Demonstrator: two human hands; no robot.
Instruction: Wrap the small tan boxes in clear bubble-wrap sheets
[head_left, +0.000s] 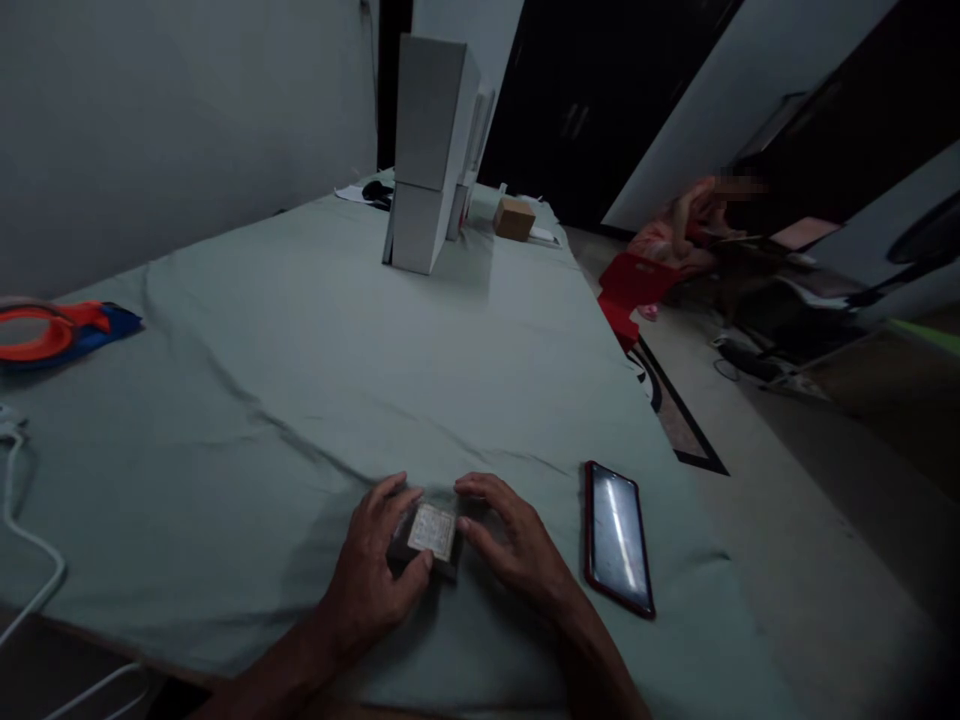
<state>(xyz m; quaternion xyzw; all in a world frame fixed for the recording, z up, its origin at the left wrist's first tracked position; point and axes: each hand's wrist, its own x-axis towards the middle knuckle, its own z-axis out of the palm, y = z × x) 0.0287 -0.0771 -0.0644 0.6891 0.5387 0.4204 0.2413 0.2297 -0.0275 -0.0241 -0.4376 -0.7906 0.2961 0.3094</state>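
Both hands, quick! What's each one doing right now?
Left hand: curved around the small dark box; whether it grips or just touches can't be told.
Right hand: open, loosely curved beside the box.

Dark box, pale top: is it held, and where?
The left hand spans the dark box, thumb at its near edge; right hand beside it. Firm grip cannot be told.

No readable text or numbers anywhere
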